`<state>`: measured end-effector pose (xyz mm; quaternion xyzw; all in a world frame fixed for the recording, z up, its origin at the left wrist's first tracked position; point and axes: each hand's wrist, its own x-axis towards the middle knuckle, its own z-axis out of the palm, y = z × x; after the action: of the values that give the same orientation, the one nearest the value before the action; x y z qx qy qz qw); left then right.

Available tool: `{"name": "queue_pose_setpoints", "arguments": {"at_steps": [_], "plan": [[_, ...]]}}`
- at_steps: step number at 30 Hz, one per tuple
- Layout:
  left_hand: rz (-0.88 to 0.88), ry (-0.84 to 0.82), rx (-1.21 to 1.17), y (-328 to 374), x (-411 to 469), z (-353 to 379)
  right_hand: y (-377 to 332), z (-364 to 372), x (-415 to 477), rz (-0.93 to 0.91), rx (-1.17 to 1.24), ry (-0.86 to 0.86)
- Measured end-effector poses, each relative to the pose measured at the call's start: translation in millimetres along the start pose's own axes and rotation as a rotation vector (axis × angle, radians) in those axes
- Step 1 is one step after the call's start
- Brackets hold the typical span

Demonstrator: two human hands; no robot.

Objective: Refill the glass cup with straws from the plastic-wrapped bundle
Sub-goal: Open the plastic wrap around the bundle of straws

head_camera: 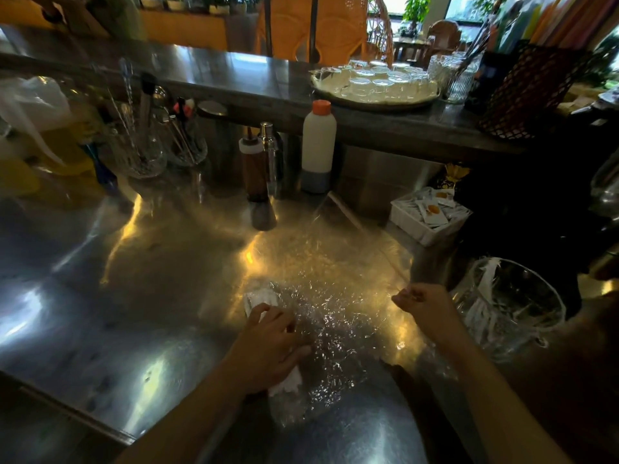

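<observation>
A bundle of white paper-wrapped straws (259,298) lies on the steel counter (134,296), partly under clear plastic wrap (331,316). My left hand (271,343) presses down on the bundle and grips it. My right hand (427,308) is closed on an edge of the clear wrap, which stretches up and away from the bundle toward the back. A wide glass cup (512,306) with a few white wrapped straws in it stands at the right, just beyond my right hand.
A white bottle with an orange cap (318,145), a brown squeeze bottle (253,169) and a shaker stand behind. Glass jars of bar tools (144,145) are back left. A white bin of sachets (427,216) sits at right, a tray of glasses (375,85) on the raised ledge.
</observation>
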<state>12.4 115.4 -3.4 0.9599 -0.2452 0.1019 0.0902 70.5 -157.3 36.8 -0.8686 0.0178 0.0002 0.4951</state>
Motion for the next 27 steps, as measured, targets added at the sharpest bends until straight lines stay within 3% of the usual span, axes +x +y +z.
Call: {"name": "queue_pose_setpoints", "arguments": {"at_steps": [5,11,27], "plan": [[-0.01,-0.074,0.009,-8,-11,2,-4,-14,1,0.022,0.02,0.046],[-0.077,0.026,-0.095,-9,-27,-2,-16,-28,4,0.026,-0.055,0.118],[-0.106,0.034,-0.148,-9,-49,-5,-48,-33,12,-0.08,-0.111,0.11]]}}
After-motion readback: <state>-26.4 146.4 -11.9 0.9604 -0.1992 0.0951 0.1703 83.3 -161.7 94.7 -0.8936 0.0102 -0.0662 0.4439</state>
